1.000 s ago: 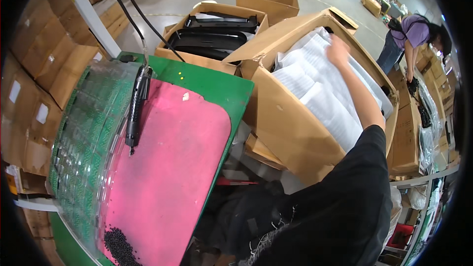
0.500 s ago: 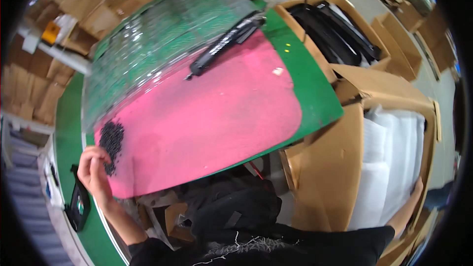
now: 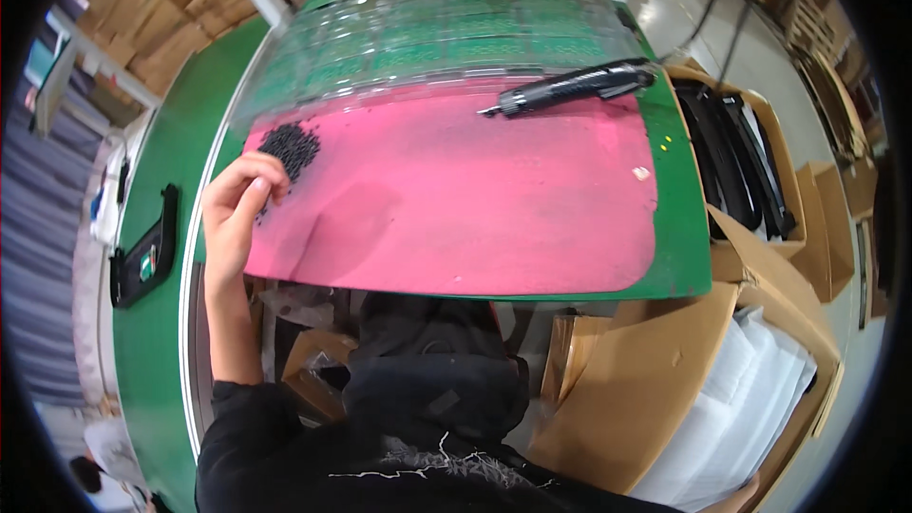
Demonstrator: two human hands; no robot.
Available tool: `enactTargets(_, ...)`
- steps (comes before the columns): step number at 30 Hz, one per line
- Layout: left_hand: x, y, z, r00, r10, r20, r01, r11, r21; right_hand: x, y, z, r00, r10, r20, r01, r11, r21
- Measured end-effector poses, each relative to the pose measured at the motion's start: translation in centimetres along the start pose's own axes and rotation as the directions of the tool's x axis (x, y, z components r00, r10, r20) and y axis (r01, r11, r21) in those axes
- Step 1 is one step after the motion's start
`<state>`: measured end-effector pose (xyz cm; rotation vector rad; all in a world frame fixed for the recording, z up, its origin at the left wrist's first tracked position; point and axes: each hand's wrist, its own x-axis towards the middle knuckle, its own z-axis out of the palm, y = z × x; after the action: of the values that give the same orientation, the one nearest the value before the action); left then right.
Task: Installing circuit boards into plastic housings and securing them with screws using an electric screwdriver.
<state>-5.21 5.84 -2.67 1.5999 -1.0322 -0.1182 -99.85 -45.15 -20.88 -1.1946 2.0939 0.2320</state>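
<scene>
My left hand (image 3: 239, 204) is at the near edge of a pile of tiny black pieces (image 3: 291, 147), probably screws, on a pink mat (image 3: 475, 209). Its fingers are curled in with the thumb close to them; whatever they hold is too small or hidden to make out. Low on the right, a sliver of my right hand (image 3: 746, 496) shows beside white foam-wrapped items (image 3: 736, 408) standing in a cardboard box (image 3: 632, 385). Those fingers are hidden. A black electric screwdriver (image 3: 570, 87) lies across the mat's far right part, its bit pointing left.
A clear plastic tray (image 3: 427, 33) covers the back of the green table (image 3: 686, 256). At the right, another carton (image 3: 788, 157) holds long black parts. On a green surface (image 3: 161, 361) to the left lies a black frame-like part (image 3: 147, 252). A cable runs up behind the screwdriver.
My view has swung, so the table sits squarer and things are shifted. My left hand stays by the black pile, fingers curled. My right hand has slipped mostly out of sight by the foam-wrapped items.
</scene>
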Motion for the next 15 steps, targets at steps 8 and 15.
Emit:
enactTargets(8, -1.1, -0.6, -0.4, 0.999, -0.028, 0.018, 0.029, 0.997, -0.069, 3.2, -12.3, 3.1, 0.906, -0.160, -0.393, 0.044, 0.956, -0.288)
enactTargets(15, -2.4, -0.7, -0.7, 0.999, -0.041, 0.021, 0.043, 0.995, -0.087, 2.2, -9.5, 2.8, 0.643, -0.213, -0.736, -0.111, 0.925, -0.364)
